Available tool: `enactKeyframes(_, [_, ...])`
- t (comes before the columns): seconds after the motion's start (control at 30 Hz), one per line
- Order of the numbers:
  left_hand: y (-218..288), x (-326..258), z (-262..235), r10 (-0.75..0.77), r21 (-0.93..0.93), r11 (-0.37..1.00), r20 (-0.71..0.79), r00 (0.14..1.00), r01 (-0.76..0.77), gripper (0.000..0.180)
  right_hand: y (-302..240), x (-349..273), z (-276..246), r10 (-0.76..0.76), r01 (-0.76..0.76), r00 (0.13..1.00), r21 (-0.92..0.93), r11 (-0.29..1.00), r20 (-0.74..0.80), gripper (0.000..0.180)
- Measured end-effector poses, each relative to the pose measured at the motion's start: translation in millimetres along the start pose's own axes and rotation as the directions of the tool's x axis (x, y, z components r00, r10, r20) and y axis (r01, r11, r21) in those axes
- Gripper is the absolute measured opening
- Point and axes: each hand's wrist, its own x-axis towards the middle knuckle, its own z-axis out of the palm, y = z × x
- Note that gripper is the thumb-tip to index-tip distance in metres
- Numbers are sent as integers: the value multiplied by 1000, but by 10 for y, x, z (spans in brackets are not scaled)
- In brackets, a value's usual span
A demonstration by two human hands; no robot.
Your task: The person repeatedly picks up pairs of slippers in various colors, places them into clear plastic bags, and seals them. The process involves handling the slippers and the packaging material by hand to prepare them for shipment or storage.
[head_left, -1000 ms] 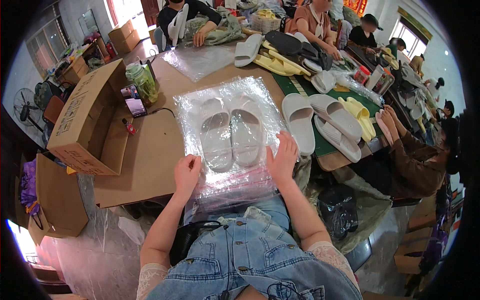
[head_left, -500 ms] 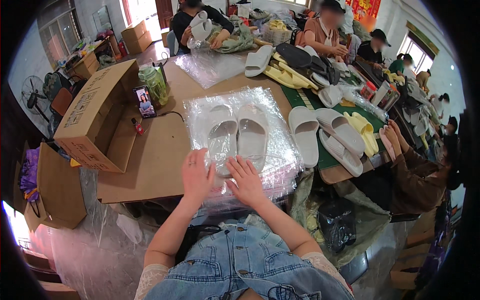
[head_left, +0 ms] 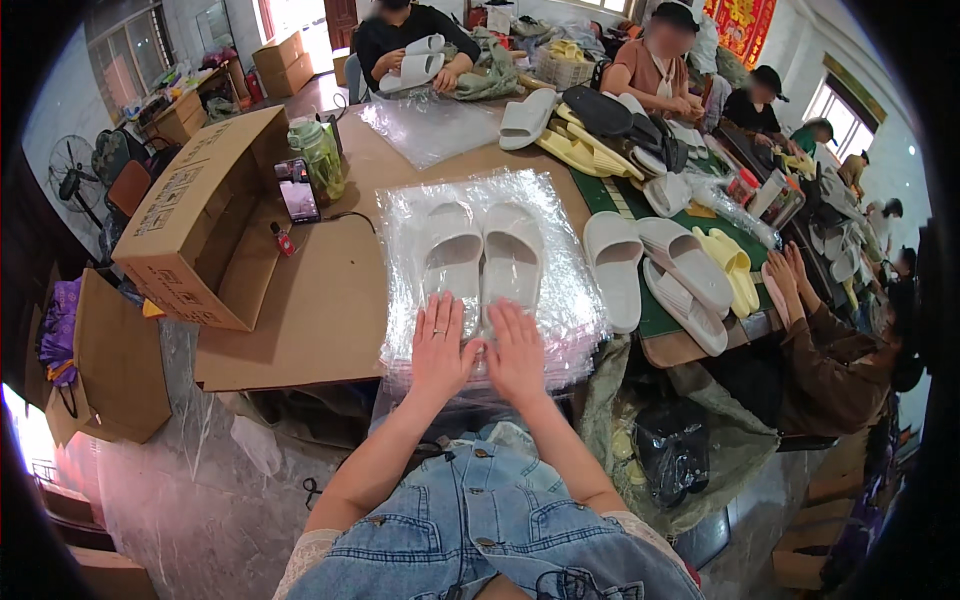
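A pair of light grey slide slippers (head_left: 452,262) lies side by side in a clear plastic bag, on top of a stack of clear plastic bags (head_left: 572,310) at the table's front edge. Over the heel end of the left slipper my left hand (head_left: 440,345) lies flat, fingers stretched out, a ring on one finger. My right hand (head_left: 515,350) rests flat on the plastic at the right slipper's heel, its fingers slightly spread. Both thumbs nearly meet between the slippers. Neither hand grips anything.
Left stands an open cardboard box (head_left: 200,225) beside a phone (head_left: 297,190) and a green bottle (head_left: 318,160). Loose grey slippers (head_left: 612,270) and yellow slippers (head_left: 727,270) lie to the right. Co-workers sit across the table and at the right, where a person's hands (head_left: 790,275) show.
My left hand has moved right onto the left slipper's heel; my right hand has shifted slightly right. Across the table, a co-worker has lowered the slippers they hold.
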Motion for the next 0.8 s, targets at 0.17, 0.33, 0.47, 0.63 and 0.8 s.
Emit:
enactKeyframes(0.17, [17,-3,-32,1,4,1000,0,1000,-1,69,295,-110,-82,95,-90,991,53,994,-93,64])
enactKeyframes(0.33, [8,18,-54,-11,-42,999,31,999,12,71,376,-148,-114,151,-143,982,74,987,-117,65])
enactKeyframes(0.47, [21,30,-43,-17,-56,998,38,999,19,70,462,-160,-118,206,-211,969,-22,977,-139,66])
enactKeyframes(0.63, [45,31,-75,-44,-56,997,34,998,46,69,37,-15,-270,109,-106,983,29,994,-151,65])
enactKeyframes(0.8, [16,25,-30,-38,-43,998,38,999,39,67,-135,-44,-27,22,-25,999,71,997,42,61])
